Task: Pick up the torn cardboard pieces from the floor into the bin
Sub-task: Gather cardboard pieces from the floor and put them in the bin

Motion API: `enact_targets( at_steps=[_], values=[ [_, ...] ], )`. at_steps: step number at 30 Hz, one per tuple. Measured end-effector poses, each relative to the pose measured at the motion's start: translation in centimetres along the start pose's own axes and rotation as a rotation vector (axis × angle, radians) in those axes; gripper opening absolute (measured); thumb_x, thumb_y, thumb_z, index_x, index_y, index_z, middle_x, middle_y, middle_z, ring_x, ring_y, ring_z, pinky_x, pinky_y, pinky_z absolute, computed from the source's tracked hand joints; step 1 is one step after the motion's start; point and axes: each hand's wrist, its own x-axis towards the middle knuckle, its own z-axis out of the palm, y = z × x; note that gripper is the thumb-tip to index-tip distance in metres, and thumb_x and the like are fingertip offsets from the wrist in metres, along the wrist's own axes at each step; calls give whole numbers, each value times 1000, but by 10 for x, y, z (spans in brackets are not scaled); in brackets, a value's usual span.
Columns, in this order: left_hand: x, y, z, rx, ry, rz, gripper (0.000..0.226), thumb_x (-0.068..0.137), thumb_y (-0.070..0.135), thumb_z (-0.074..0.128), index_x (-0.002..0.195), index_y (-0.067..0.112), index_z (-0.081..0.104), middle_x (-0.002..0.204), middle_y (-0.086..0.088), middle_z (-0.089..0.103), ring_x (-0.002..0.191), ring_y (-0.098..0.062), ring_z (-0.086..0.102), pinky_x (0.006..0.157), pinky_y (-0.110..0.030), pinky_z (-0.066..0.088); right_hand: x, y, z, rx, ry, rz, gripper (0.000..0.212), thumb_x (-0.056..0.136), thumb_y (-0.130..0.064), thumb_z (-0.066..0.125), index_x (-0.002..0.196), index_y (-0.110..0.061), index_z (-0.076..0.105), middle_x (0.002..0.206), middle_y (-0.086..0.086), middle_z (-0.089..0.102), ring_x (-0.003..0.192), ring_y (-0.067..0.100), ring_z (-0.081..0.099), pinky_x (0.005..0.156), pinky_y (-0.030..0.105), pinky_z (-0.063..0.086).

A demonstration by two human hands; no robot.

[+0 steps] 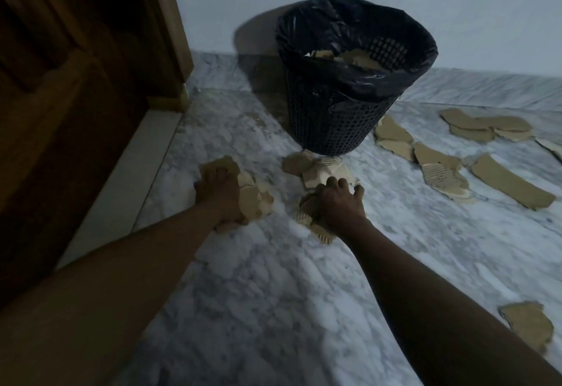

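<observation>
Left hand (220, 194): lay palm down, fingers bent over a heap of torn cardboard pieces (252, 201) and gripping it; pieces stuck out past the fingertips and on the thumb side. Right hand (337, 203): lay palm down just beside the left, fingers spread and curled claw-like onto corrugated scraps (308, 218), which showed under the palm and wrist with the fluted face up. Just ahead of the right fingertips: a small cluster of cardboard scraps (316, 172), touching the foot of the bin. Waste bin (334, 118): dark plastic lattice, upright, ahead of both hands and nearer the right one. Black bin liner (359, 20): folded over the rim. Cardboard in the bin (362, 61): several tan pieces lay inside, below the rim. Farther out on the little-finger side of the right hand: a trail of loose cardboard pieces (441, 166) ran from the bin's base across the floor, with a second group (486, 125) beyond it by the wall. Lone cardboard piece (527, 324): lay well apart, beside the right forearm near the elbow. Marble floor (273, 309): grey-white, veined, under everything. Wooden door (60, 81): dark, outboard of the left hand, with a pale threshold strip (127, 184) along its foot. Wall (456, 5): plain and pale, behind the bin.
</observation>
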Motion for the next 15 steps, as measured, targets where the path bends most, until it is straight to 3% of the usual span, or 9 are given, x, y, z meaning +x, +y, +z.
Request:
enact_targets(
  at_steps=[2, 4, 7, 9, 12, 15],
  values=[
    [13, -6, -6, 27, -40, -5, 139, 60, 65, 82, 156, 16, -5, 162, -8, -18, 148, -40, -13, 114, -65, 10, 15, 0, -3, -26, -9, -3, 46, 87, -34, 61, 128, -15, 54, 129, 10, 42, 122, 34, 40, 102, 67, 30],
    [24, -7, -8, 67, -59, 7, 144, 56, 66, 83, 156, 16, -8, 160, -5, -27, 145, -42, -22, 110, -72, 2, 35, 2, -8, 23, -111, 12, 69, 84, -42, 63, 144, -16, 40, 148, 11, 29, 138, 38, 24, 105, 72, 21],
    [38, -9, -6, 70, -99, 39, 152, 53, 68, 83, 154, 14, -16, 159, -7, -30, 144, -42, -25, 111, -72, 1, 63, 9, -16, 43, -342, -47, 96, 76, -48, 76, 154, -29, 24, 164, 4, -5, 148, 44, -13, 107, 78, 4],
    [45, -14, -3, -7, -159, 83, 153, 54, 65, 84, 153, 13, -20, 160, -9, -27, 147, -39, -19, 117, -63, 8, 76, 14, -17, 18, -440, -107, 100, 72, -52, 79, 154, -36, 23, 164, -2, -13, 145, 45, -23, 108, 77, 2],
    [50, -15, -1, -22, -157, 154, 148, 52, 65, 86, 155, 17, -8, 163, -10, -11, 148, -40, -2, 118, -51, 22, 84, 19, -18, -11, -492, -141, 107, 70, -62, 77, 156, -33, 19, 165, -3, -9, 146, 44, -18, 114, 71, 6],
    [53, -10, -1, 25, -123, 215, 141, 52, 64, 86, 155, 19, 1, 160, -13, -1, 144, -44, 8, 116, -50, 24, 83, 18, -17, 35, -496, -76, 113, 63, -65, 80, 154, -25, 27, 160, 8, 9, 146, 46, 5, 114, 61, 25]
  ],
)
